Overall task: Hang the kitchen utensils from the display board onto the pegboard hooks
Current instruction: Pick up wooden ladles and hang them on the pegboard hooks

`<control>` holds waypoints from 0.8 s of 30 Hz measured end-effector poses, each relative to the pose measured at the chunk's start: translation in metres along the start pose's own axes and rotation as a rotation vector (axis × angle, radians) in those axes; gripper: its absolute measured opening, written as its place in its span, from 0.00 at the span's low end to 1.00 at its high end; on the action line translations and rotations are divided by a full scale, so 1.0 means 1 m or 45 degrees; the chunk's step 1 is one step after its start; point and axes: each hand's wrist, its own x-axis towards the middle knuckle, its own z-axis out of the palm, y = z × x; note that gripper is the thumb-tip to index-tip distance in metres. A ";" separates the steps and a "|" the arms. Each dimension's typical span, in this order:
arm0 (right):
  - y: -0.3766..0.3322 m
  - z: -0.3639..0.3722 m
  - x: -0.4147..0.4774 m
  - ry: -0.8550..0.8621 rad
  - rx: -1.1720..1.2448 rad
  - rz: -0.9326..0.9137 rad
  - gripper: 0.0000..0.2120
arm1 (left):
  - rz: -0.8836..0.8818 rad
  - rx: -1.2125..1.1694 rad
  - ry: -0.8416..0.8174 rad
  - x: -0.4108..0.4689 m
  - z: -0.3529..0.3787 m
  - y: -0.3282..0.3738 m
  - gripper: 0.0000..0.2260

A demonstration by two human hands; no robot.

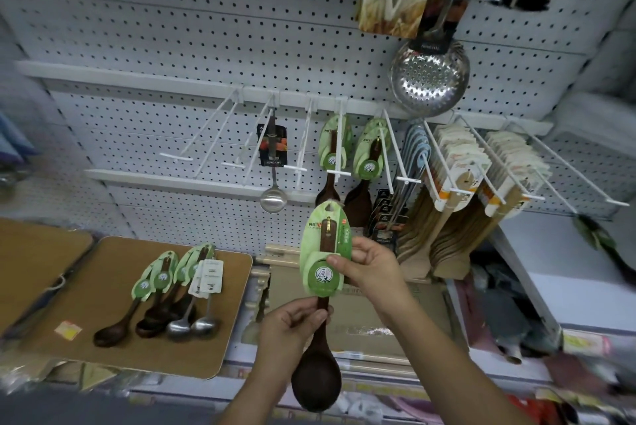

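Aloft: spoon (315, 380), left hand (292, 321), right hand (371, 270)

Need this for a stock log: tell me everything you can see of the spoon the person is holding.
The spoon is dark brown, wood by its look, with a slim handle and an oval bowl. It is held upright, bowl down, in front of the pegboard, on no hook yet. A green leaf-shaped card with a round logo and a hang hole on top covers the upper handle. The left hand grips the handle under the card; the right hand pinches the card's right edge.
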 end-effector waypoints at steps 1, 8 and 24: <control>-0.003 0.001 0.002 0.006 0.007 -0.003 0.14 | 0.005 -0.008 0.008 0.003 0.002 0.003 0.09; -0.021 0.003 0.018 0.019 -0.009 -0.100 0.09 | 0.026 0.005 0.010 0.022 0.010 0.017 0.10; -0.012 0.001 0.023 0.101 0.003 -0.158 0.08 | 0.016 -0.029 0.014 0.028 0.015 0.015 0.10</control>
